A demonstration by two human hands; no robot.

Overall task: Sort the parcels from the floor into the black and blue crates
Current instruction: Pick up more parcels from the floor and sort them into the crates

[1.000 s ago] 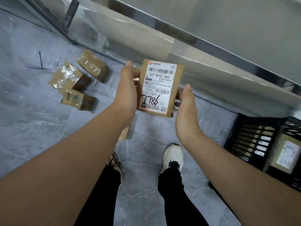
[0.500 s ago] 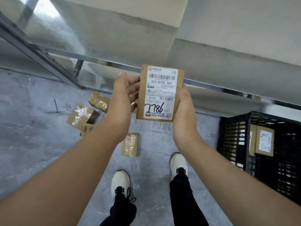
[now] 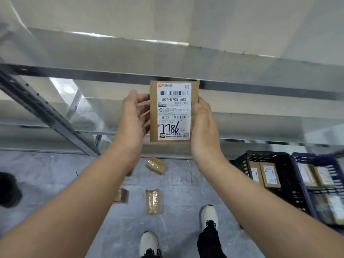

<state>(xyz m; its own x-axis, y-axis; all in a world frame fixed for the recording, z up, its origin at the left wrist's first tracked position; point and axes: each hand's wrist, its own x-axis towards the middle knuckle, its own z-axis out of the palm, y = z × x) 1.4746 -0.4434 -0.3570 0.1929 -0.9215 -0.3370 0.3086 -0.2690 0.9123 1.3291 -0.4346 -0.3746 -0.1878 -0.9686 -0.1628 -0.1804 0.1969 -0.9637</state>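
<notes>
I hold a flat brown parcel [image 3: 174, 110] upright in front of me, its white label marked "7786" facing me. My left hand [image 3: 133, 123] grips its left edge and my right hand [image 3: 203, 127] grips its right edge. Three small taped parcels lie on the grey floor below: one [image 3: 156, 165] near the shelf foot, one [image 3: 153, 201] ahead of my shoes, one [image 3: 122, 195] partly hidden by my left forearm. The black crate [image 3: 240, 162] stands at the right with parcels inside, and the blue crate [image 3: 299, 161] sits beside it, also holding parcels.
A metal shelving rack [image 3: 48, 116] with a slanted perforated brace fills the space behind the parcel. A dark round object [image 3: 9, 190] sits at the left edge on the floor. My white shoes [image 3: 209, 215] stand on the grey floor near the crates.
The view tilted up and the held parcel rose higher against the rack. The blue crate came into sight at the right. Both hands kept their grip on the parcel.
</notes>
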